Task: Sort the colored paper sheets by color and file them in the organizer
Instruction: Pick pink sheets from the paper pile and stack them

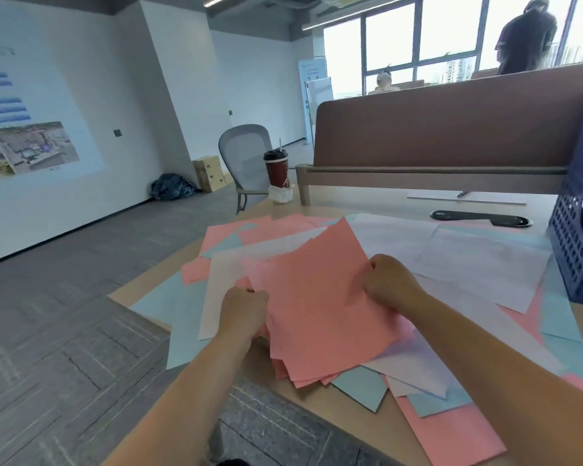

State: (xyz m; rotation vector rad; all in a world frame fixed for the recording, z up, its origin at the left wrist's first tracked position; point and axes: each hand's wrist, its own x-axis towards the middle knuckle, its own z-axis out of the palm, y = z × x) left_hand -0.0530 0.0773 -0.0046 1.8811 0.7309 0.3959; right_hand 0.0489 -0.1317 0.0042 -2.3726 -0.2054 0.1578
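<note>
The left hand is gripping the left edge of the pink stack, fingers curled round it. The right hand is clamping the right edge the same way. The stack is tilting up over the near part of the desk, above the loose sheets that are lying spread across it.

To do this well, I judge both grips should be staying firm while the lower edges are being tapped square on the desk. Only then should the bundle be heading for the navy organizer at the right edge.

Counting: two hands, one held stack of several pink sheets and one organizer. Loose pink, pale blue and white sheets are overlapping too much to number.
</note>
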